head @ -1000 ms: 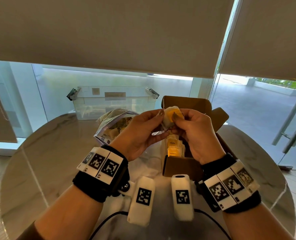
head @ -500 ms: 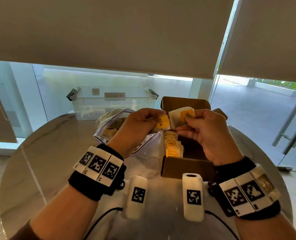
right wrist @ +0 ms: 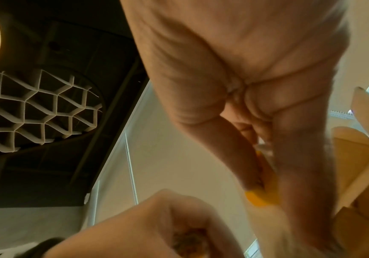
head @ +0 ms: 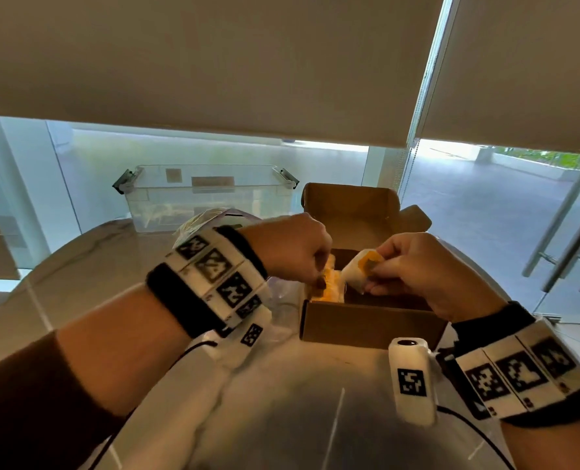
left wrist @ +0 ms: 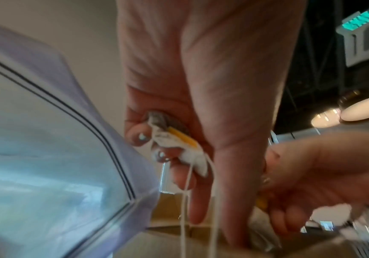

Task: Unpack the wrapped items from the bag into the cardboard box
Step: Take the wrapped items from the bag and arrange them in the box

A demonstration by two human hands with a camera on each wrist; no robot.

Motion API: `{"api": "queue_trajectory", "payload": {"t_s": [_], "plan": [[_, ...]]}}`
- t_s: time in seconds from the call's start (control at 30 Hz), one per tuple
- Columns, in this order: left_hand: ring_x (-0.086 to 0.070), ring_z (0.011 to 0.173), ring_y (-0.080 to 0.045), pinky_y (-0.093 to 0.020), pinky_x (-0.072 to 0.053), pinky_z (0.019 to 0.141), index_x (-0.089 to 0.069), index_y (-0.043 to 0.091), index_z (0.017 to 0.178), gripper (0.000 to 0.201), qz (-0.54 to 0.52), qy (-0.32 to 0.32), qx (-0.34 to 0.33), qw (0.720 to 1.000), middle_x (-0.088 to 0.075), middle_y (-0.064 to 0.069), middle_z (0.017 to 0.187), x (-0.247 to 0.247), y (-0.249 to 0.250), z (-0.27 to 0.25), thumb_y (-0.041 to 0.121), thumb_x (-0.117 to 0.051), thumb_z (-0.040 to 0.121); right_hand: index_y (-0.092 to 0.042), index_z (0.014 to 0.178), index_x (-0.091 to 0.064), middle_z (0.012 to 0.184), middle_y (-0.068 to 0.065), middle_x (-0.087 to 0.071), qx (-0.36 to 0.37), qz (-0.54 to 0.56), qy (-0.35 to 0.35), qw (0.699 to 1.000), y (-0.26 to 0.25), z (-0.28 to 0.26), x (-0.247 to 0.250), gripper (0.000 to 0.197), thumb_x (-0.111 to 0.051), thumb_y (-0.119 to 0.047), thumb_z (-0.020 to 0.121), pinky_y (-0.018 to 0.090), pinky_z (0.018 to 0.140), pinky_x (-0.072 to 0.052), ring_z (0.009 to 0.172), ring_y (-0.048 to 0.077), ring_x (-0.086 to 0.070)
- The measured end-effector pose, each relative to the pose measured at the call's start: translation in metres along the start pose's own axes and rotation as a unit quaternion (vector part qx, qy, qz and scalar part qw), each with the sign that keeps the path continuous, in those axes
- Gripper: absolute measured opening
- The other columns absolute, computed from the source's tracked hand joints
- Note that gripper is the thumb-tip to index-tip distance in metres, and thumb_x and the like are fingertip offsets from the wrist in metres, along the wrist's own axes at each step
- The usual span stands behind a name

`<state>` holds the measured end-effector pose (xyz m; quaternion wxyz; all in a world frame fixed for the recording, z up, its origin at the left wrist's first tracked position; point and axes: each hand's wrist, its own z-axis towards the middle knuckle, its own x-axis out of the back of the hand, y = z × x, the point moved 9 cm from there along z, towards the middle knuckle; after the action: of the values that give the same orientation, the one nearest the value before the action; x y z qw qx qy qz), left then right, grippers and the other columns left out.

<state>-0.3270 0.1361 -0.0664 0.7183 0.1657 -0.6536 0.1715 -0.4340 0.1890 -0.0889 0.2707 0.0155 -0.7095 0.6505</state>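
The open cardboard box (head: 366,322) stands mid-table with a row of yellow-and-white wrapped packets (head: 331,291) along its left side. My left hand (head: 319,276) reaches down into that left side; in the left wrist view its curled fingers (left wrist: 139,137) grip a small yellow-and-white packet (left wrist: 174,139) with white strings hanging from it. My right hand (head: 373,271) hovers over the box's middle and pinches a second white packet with a yellow patch (head: 361,269), also seen in the right wrist view (right wrist: 260,197). The clear bag (head: 197,223) lies behind my left wrist, mostly hidden.
A clear plastic bin (head: 207,195) with clip handles stands at the table's far edge, behind the bag. The box's lid flaps (head: 349,205) stand up at the back. The round marble table (head: 78,266) ends near a glass wall beyond.
Both hands have come down from above the box. The left hand has moved right and down into the box's left side with its packet; the right hand has lowered its packet over the box.
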Motion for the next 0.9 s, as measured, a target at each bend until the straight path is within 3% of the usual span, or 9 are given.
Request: {"api": "queue_trajectory", "payload": {"t_s": [0.1, 0.2, 0.33, 0.5, 0.63, 0.77, 0.9], "plan": [[-0.057, 0.086, -0.015, -0.03, -0.051, 0.076, -0.066, 0.016, 0.099, 0.02, 0.071, -0.058, 0.011, 0.996, -0.062, 0.001, 0.093, -0.02, 0.008, 0.022, 0.026, -0.067, 0.082, -0.007, 0.083, -0.061, 0.09, 0.017, -0.067, 0.001, -0.09, -0.039, 0.995, 0.001, -0.001, -0.007, 0.006, -0.067, -0.005, 0.083, 0.025, 0.064, -0.058, 0.075, 0.023, -0.068], [-0.056, 0.086, -0.017, -0.029, -0.047, 0.073, -0.062, 0.012, 0.104, 0.019, 0.078, -0.089, 0.033, 0.992, -0.057, -0.001, 0.089, -0.034, 0.01, 0.033, 0.02, -0.061, 0.087, -0.012, 0.08, -0.063, 0.089, 0.014, -0.067, 0.018, -0.182, -0.045, 0.982, -0.001, -0.001, -0.008, 0.006, -0.067, -0.011, 0.084, 0.034, 0.078, -0.058, 0.084, 0.026, -0.066], [-0.057, 0.09, -0.02, -0.027, -0.044, 0.074, -0.062, 0.009, 0.108, 0.021, 0.055, -0.104, 0.044, 0.992, -0.061, -0.006, 0.097, -0.046, 0.002, 0.036, 0.016, -0.058, 0.09, -0.019, 0.08, -0.062, 0.087, 0.006, -0.065, -0.001, -0.228, -0.103, 0.968, 0.001, -0.004, -0.016, 0.009, -0.067, -0.013, 0.085, 0.025, 0.072, -0.052, 0.079, 0.018, -0.061], [-0.061, 0.088, -0.023, -0.031, -0.049, 0.079, -0.064, 0.006, 0.105, 0.021, 0.04, -0.09, 0.041, 0.994, -0.065, -0.01, 0.098, -0.049, -0.002, 0.036, 0.018, -0.058, 0.089, -0.02, 0.085, -0.064, 0.09, 0.005, -0.064, -0.051, -0.248, -0.16, 0.954, 0.005, -0.002, -0.032, 0.009, -0.064, -0.01, 0.086, 0.028, 0.076, -0.05, 0.081, 0.016, -0.059], [-0.062, 0.086, -0.023, -0.034, -0.051, 0.08, -0.065, 0.006, 0.103, 0.024, 0.004, -0.112, 0.05, 0.992, -0.066, -0.012, 0.098, -0.053, -0.006, 0.036, 0.025, -0.061, 0.089, -0.011, 0.103, -0.066, 0.094, 0.007, -0.063, -0.086, -0.257, -0.19, 0.944, 0.01, 0.001, -0.049, 0.017, -0.057, -0.007, 0.089, 0.033, 0.087, -0.049, 0.088, 0.019, -0.059], [-0.052, 0.08, -0.014, -0.025, -0.042, 0.068, -0.058, 0.009, 0.098, 0.017, -0.097, -0.124, 0.094, 0.983, -0.055, -0.002, 0.088, -0.044, -0.014, 0.029, 0.015, -0.065, 0.084, -0.008, 0.117, -0.061, 0.111, 0.012, -0.063, -0.102, -0.257, -0.195, 0.941, 0.011, 0.005, -0.058, 0.027, -0.054, -0.009, 0.091, 0.033, 0.095, -0.048, 0.104, 0.024, -0.061], [-0.049, 0.071, -0.01, -0.017, -0.041, 0.053, -0.047, 0.013, 0.101, 0.013, -0.232, -0.066, 0.151, 0.959, -0.046, 0.002, 0.087, -0.035, -0.03, 0.019, 0.006, -0.05, 0.091, -0.011, 0.109, -0.062, 0.104, 0.011, -0.065, -0.114, -0.193, -0.197, 0.954, 0.012, 0.007, -0.066, 0.024, -0.057, -0.005, 0.087, 0.037, 0.09, -0.053, 0.098, 0.025, -0.064]]}}
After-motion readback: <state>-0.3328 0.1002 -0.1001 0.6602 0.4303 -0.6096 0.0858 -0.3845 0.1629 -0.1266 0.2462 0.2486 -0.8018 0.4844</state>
